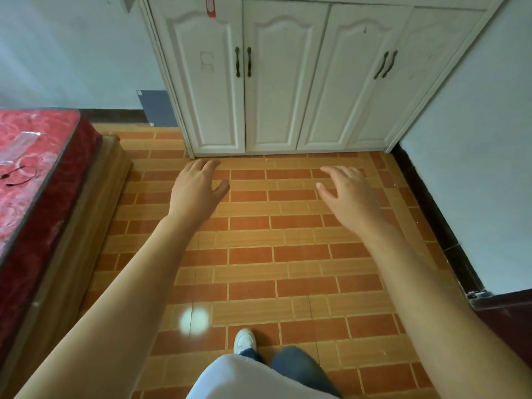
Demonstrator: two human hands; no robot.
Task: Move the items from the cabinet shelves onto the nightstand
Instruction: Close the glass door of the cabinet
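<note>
1. the tall white wooden cabinet (288, 82) stands at the far side of the room. all four of its doors are shut, so the items on its shelves are hidden.
2. the left hand (195, 188) reaches out over the orange brick-pattern floor (273, 269). its fingers are spread apart and it holds nothing.
3. the right hand (348, 191) reaches out too, on the right. its fingers are apart and a little bent, and it holds nothing.
4. both hands are near the bottom of the cabinet but not touching it. the dark metal door handles (243, 61) sit higher up, well apart from the hands.
5. no nightstand shows here. a bed with a red flowery cover (31, 174) is on the left.
6. i think the job has not started, because a door must be opened first.
7. what could go wrong: a door pulled open fast might let things tumble off a shelf. the bed is close on the left, so turning with full hands could bump it.
</note>
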